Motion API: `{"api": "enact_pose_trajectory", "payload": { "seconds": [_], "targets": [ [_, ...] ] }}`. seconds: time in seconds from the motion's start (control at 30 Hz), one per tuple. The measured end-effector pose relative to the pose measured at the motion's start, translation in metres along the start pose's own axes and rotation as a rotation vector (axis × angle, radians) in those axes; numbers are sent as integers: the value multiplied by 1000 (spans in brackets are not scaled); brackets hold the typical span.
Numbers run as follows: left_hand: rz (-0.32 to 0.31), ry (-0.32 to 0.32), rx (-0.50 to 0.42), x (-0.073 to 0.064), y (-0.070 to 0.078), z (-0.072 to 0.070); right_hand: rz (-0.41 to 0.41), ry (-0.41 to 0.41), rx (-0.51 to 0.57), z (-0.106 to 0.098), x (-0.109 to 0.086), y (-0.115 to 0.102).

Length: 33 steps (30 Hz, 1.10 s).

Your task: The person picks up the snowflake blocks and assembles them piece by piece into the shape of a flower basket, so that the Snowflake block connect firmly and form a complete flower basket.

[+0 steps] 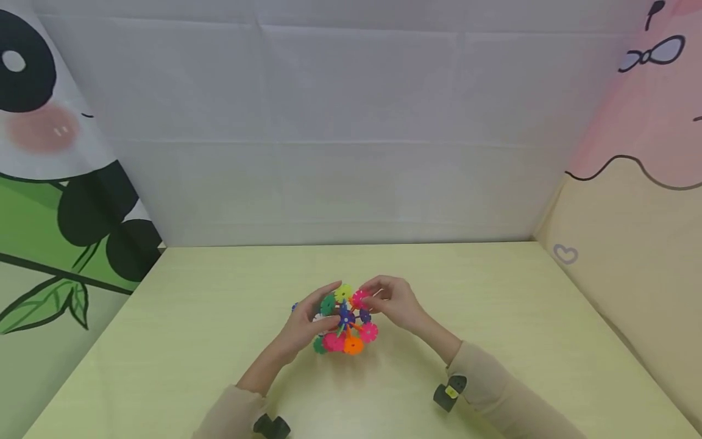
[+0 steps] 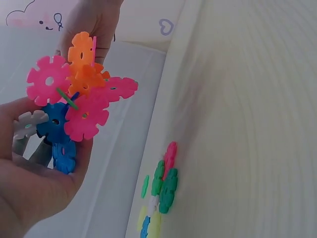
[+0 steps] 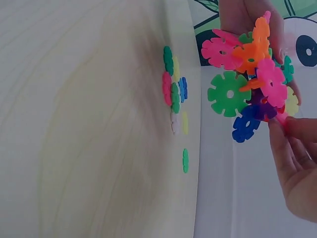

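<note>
A cluster of toothed plastic snowflake discs (image 1: 347,318), slotted together in pink, orange, green, blue, purple and yellow, is held up above the table between both hands. My left hand (image 1: 303,326) grips its left side, thumb in front and fingers behind. At the upper right, my right hand (image 1: 403,303) pinches a pink disc (image 1: 359,299) at the edge of the cluster. The right wrist view shows thumb and fingertips on that pink piece (image 3: 282,119), next to a purple disc (image 3: 262,106). Whether it is fully slotted in, I cannot tell.
Several loose discs lie on the pale table (image 1: 164,366), among them a dark green disc (image 2: 169,191) and a pink disc (image 3: 167,89). A white sheet (image 1: 351,122) rises behind the table. Printed cloths hang at the left (image 1: 33,213) and right (image 1: 631,244).
</note>
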<state>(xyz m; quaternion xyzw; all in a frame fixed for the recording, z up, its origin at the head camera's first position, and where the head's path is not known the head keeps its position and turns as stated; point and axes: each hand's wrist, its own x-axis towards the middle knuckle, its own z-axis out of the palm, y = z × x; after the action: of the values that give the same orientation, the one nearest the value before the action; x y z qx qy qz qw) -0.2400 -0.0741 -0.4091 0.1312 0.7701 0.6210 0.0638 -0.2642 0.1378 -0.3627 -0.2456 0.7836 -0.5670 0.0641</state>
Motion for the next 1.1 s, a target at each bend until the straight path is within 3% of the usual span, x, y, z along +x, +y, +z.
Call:
{"api": "enact_pose_trajectory", "payload": {
  "seconds": [0.17, 0.33, 0.6, 0.77, 1.1],
  "targets": [
    [-3, 8, -38, -3, -5, -11, -21, -41, -20, -1, 4, -4],
    [-6, 48, -41, -11, 0, -36, 17, -61, 14, 2, 19, 9],
    [-60, 113, -72, -19, 8, -76, 61, -271, -178, 28, 50, 75],
    [-79, 131, -80, -25, 9, -84, 56, -351, -255, 44, 60, 89],
    [-105, 121, -100, -27, 7, -79, 108, -385, -400, 58, 60, 79]
  ]
}}
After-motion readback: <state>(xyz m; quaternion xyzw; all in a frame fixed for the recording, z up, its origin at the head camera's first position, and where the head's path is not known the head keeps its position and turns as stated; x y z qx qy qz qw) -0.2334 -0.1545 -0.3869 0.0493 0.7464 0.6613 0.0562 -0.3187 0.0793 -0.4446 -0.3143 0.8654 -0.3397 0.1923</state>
